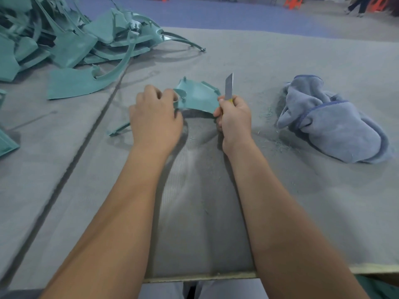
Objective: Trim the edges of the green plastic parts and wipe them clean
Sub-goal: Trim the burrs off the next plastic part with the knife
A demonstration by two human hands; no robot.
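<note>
Grey felt-like cloth covers the worktable (pixel 280 201) from edge to edge, and right at the middle of the frame sits the action: a curved green plastic part (pixel 195 98) with small upright pegs, held up just off the cloth between both hands. Left hand (pixel 154 121) is curled over the part's left end, fingers clamped round it, knuckles toward the camera. Right hand (pixel 234 119) is wrapped tight around the yellow handle of a utility knife (pixel 228 87), bare steel blade pointing straight up and away, and the thumb side of that fist touches the part's right edge. A thin green strip (pixel 118 128), seemingly the far end of the same part, pokes out lower left of the left hand, though the hand hides the join. Fine green shavings (pixel 267 114) are scattered on the cloth just right of the knife hand. Beyond them, at the right of the frame, lies a crumpled blue-grey towel with darker blue trim (pixel 332 124), well apart from the part. Upper left, a big tangled heap of green plastic panels and curved strips (pixel 75 37) is piled up, with more green pieces (pixel 6 143) at the left edge. Along the top, a blue floor (pixel 216 14) and orange stools (pixel 292 2).
</note>
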